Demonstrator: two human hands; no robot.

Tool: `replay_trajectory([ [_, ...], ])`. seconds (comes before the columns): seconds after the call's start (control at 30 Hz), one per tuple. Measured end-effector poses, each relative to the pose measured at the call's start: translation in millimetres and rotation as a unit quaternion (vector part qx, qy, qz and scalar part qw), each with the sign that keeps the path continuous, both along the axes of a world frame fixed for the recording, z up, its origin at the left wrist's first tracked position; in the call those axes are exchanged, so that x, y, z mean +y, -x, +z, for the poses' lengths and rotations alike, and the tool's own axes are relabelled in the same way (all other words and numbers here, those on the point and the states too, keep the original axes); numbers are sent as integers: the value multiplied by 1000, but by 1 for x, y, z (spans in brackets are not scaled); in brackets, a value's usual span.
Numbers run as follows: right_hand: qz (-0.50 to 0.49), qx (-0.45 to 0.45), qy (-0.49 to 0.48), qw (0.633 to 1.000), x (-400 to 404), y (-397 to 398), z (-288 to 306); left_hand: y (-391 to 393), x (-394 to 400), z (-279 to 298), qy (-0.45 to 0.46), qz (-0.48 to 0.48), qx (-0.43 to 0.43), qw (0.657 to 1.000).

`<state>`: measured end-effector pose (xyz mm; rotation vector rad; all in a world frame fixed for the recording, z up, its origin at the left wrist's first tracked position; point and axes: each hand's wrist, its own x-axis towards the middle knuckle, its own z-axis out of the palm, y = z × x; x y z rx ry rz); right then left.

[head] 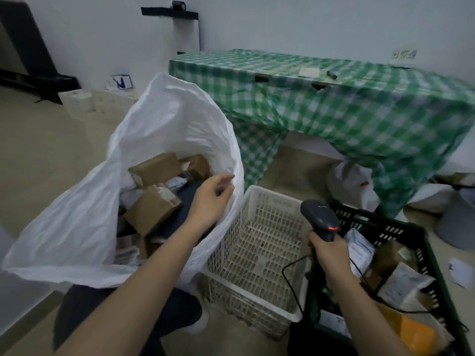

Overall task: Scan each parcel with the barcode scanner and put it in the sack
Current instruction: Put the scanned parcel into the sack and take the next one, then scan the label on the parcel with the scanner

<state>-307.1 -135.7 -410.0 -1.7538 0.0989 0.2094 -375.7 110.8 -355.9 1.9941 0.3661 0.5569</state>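
A big white sack (77, 227) stands open at the left, with several brown cardboard parcels (151, 211) and a dark parcel inside. My left hand (210, 199) hovers over the sack's mouth near its right rim, fingers loosely curled, holding nothing. My right hand (327, 250) grips the handle of a black barcode scanner (320, 218), whose cable hangs down. To its right a black crate (401, 227) holds more parcels (403, 278) in white and brown wrapping.
A white plastic basket (257, 253) sits between the sack and the black crate. Behind stands a table under a green checked cloth (347, 104), with white bags beneath it. Small white boxes (84, 104) line the wall at the back left.
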Motion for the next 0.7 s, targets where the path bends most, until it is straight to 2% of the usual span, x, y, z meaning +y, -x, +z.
replay_trajectory([
  [0.07,-4,7,-21,1000,-6,2,1,0,-26,0,7,-31,-31,999],
  [0.13,-22,16,-30,999,-24,-2,-2,-16,-58,-8,18,-91,-18,996],
  [0.33,-117,73,-39,990,-101,-19,-35,-75,-141,-63,25,-193,101,976],
  [0.53,-229,133,-54,963,-156,-59,-78,-137,-193,-127,21,-226,213,950],
  [0.7,-267,156,-42,950,-174,-99,-114,-181,-228,-175,26,-255,272,928],
])
